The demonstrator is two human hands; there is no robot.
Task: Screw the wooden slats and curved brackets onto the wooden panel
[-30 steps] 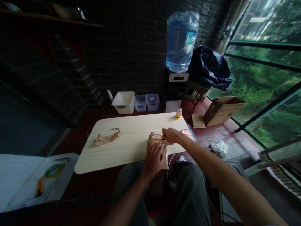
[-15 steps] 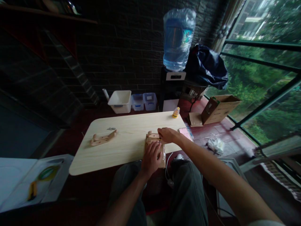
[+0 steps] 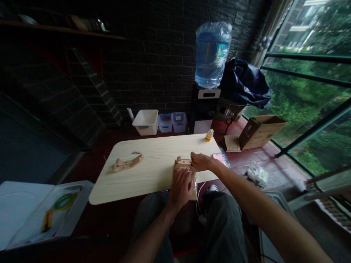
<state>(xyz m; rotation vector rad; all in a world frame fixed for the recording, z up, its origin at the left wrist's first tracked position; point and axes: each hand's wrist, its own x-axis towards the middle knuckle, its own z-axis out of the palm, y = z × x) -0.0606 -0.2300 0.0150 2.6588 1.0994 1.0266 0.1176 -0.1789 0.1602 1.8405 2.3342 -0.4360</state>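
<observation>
Ahead of us runs a dark brick wall (image 3: 148, 73), and to our right a wide window (image 3: 304, 106). Before us is the long pale bench (image 3: 153, 155), its corners rounded. Beyond its far edge, toward the right, we have a water dispenser (image 3: 208, 95) with a plastic-wrapped blue jug (image 3: 211, 60) on top. An open cardboard box (image 3: 261, 133) sits on the floor to the right. Between bench and wall stand a white tub (image 3: 146, 126) and, smaller, two clear bins (image 3: 165, 126) side by side.

A brown package (image 3: 194, 191) juts over our near edge of the bench. At its far end lies our wooden piece (image 3: 182, 160), right of the bench's middle; a similar second wooden piece (image 3: 127, 163) lies well apart, toward the left end.

Our left hand (image 3: 181, 184) lies palm down over the package, fingertips by the near side of the wooden piece; we cannot tell whether they grip it. Our right hand (image 3: 201, 162) is curled closed at the wooden piece's right part.

Near the right edge we have a phone (image 3: 219, 158), and at the far right corner a yellow-capped bottle (image 3: 209, 135). Our right fist grasps a small yellow-and-dark tool (image 3: 191, 165), mostly hidden. Small metal pieces (image 3: 135, 152) lie just behind the second wooden piece.
</observation>
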